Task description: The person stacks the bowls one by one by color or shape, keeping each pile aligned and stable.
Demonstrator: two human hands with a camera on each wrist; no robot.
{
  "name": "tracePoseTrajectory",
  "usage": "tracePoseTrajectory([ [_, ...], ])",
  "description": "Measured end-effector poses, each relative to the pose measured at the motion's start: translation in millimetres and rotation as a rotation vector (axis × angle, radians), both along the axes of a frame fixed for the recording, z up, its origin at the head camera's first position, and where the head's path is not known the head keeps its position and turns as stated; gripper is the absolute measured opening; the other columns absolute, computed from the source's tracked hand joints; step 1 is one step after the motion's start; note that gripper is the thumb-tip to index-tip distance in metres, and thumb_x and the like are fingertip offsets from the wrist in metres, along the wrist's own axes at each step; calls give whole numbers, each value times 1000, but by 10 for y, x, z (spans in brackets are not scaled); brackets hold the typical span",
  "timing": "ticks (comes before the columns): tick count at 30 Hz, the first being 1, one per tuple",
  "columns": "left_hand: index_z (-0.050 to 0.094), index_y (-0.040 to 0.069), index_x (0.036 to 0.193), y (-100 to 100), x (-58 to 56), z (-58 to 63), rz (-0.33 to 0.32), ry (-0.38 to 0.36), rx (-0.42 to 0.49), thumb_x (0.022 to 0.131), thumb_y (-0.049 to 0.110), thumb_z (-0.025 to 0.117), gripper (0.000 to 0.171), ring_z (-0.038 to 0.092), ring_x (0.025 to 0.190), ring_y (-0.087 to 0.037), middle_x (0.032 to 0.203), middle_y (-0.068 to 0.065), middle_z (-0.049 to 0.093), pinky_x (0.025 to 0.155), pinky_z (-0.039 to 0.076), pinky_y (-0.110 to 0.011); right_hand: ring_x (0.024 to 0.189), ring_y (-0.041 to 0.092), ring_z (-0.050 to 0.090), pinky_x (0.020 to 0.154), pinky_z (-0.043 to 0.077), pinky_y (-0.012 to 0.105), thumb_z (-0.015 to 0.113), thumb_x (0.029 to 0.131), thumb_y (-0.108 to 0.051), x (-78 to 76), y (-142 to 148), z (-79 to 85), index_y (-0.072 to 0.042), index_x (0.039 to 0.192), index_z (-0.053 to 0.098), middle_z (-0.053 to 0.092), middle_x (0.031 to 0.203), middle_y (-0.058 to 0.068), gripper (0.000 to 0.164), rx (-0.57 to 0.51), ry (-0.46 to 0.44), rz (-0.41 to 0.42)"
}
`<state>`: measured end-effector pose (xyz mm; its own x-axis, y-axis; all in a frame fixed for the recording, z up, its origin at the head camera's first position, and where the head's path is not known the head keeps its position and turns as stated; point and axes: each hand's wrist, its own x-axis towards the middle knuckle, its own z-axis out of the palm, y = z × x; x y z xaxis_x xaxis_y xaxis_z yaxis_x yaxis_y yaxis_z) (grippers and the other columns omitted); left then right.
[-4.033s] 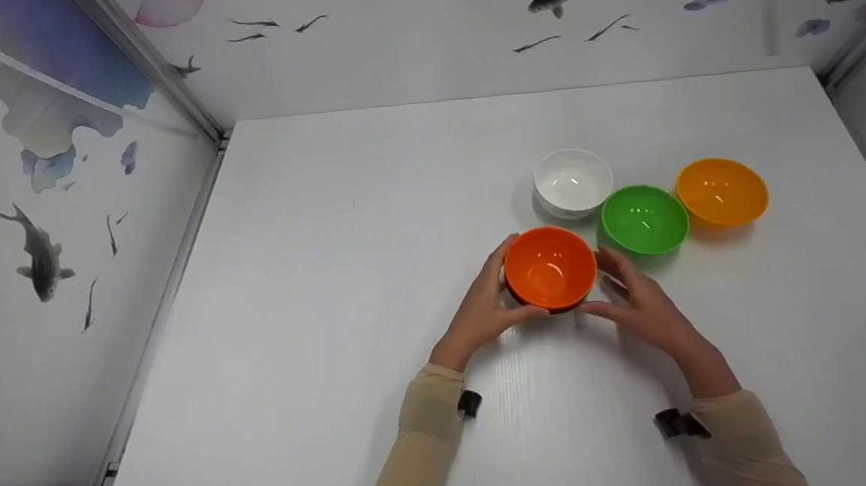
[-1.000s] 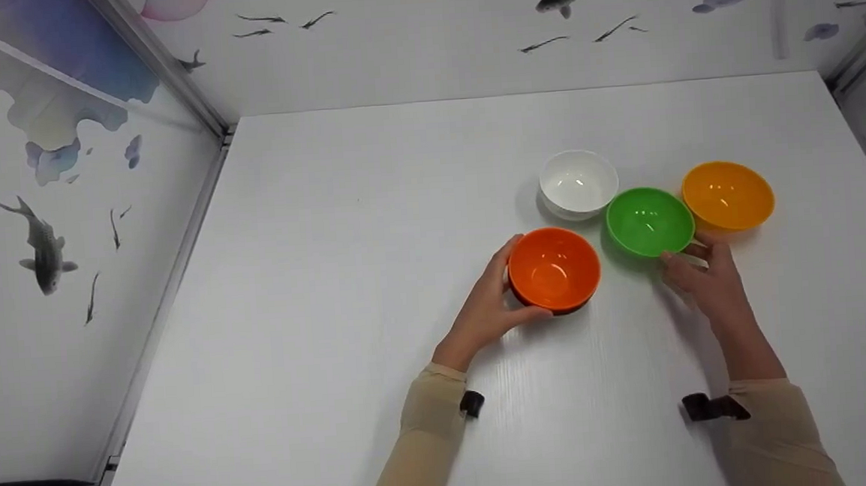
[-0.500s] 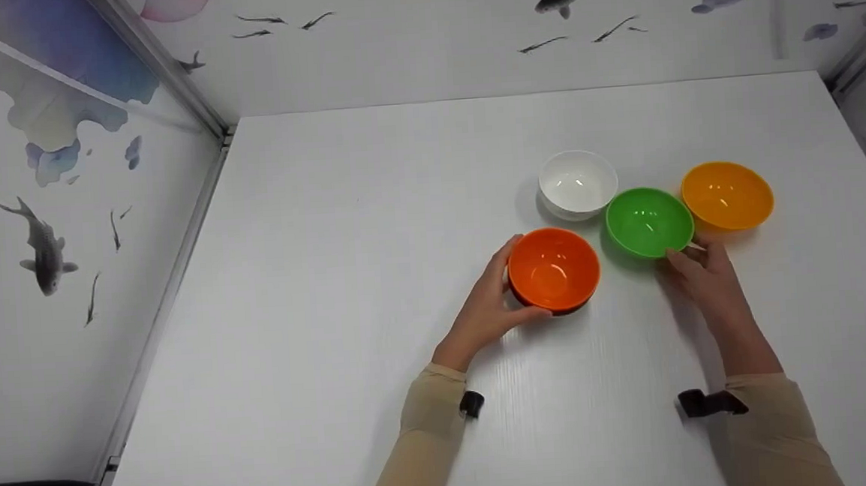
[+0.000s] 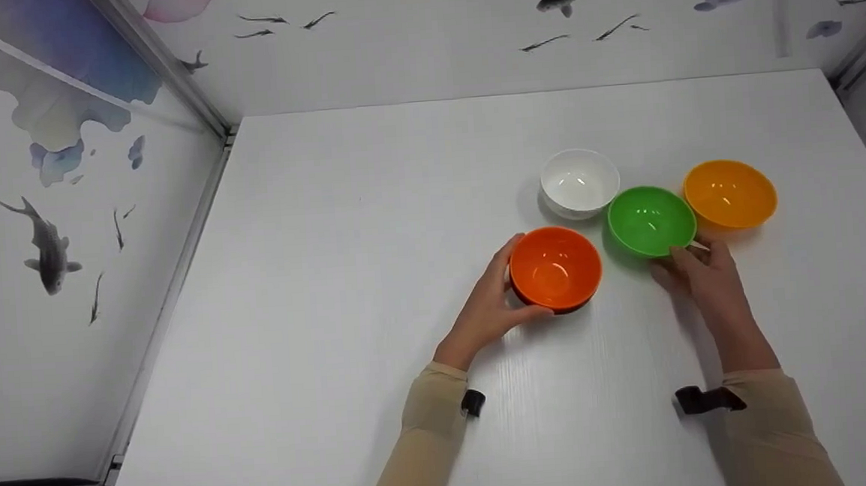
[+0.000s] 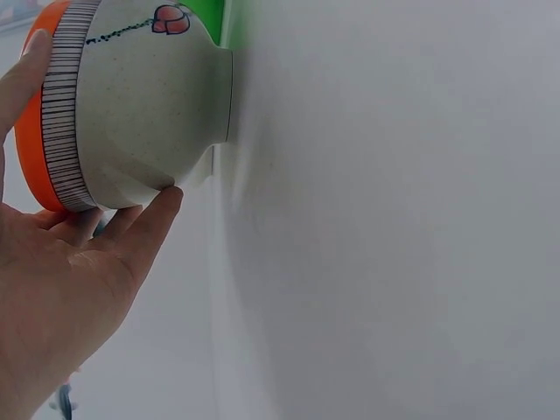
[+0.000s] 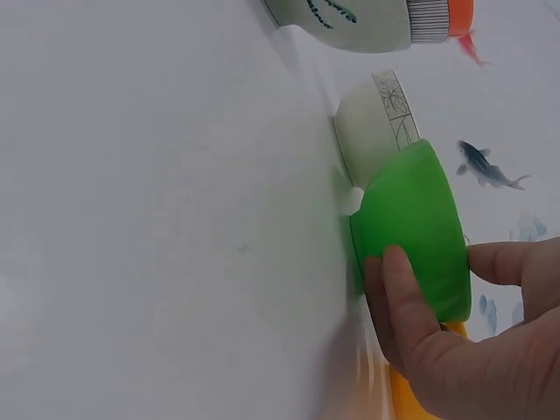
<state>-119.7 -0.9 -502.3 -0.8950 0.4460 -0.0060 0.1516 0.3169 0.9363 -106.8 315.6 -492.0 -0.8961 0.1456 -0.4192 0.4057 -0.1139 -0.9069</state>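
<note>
My left hand [image 4: 486,307] grips a stack of two bowls from the left. An orange bowl [image 4: 555,267] sits inside a pale patterned bowl [image 5: 144,105] with a striped band and a red flower. In the left wrist view the thumb lies across the rim side and the fingertips touch the pale wall. To the right, my right hand [image 4: 715,286] pinches a green bowl [image 4: 651,220], thumb at its rim and fingers against the outer wall. The right wrist view shows the green bowl's foot at or very near the table.
Behind the green bowl stands a white bowl [image 4: 579,178], whose outside bears a line pattern in the right wrist view. A yellow-orange bowl [image 4: 729,193] stands close to its right. Printed panels border the white table [image 4: 316,295] at the back and left.
Four seconds ago my right hand was beside the stacked bowls; it has since moved right to the green bowl. Within the last second its thumb shifted slightly along the rim. The left hand stays put.
</note>
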Motion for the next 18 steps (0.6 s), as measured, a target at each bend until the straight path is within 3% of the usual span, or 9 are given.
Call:
tracePoseTrajectory([
  [4, 18, 29, 160, -5, 0, 1, -1, -2, 5, 78, 31, 86, 106, 32, 148, -9, 163, 14, 27, 114, 43, -30, 101, -1, 59, 88, 53, 10, 57, 102, -25, 6, -12, 18, -10, 160, 7, 46, 117, -8, 78, 16, -1, -13],
  [11, 19, 30, 159, -6, 4, -2, 0, -23, 26, 77, 32, 87, 106, 33, 146, -6, 162, 15, 29, 115, 42, -29, 98, -1, 62, 89, 54, 11, 55, 102, -17, 20, -31, 49, -7, 160, 6, 45, 118, -4, 76, -59, 29, -41],
  [18, 19, 30, 159, -3, 2, -6, 2, -24, 19, 78, 32, 86, 106, 32, 147, -7, 162, 15, 28, 115, 41, -29, 101, -2, 60, 92, 52, 10, 54, 103, -18, 21, -29, 25, -5, 160, 7, 45, 120, -5, 75, 5, 32, -18],
])
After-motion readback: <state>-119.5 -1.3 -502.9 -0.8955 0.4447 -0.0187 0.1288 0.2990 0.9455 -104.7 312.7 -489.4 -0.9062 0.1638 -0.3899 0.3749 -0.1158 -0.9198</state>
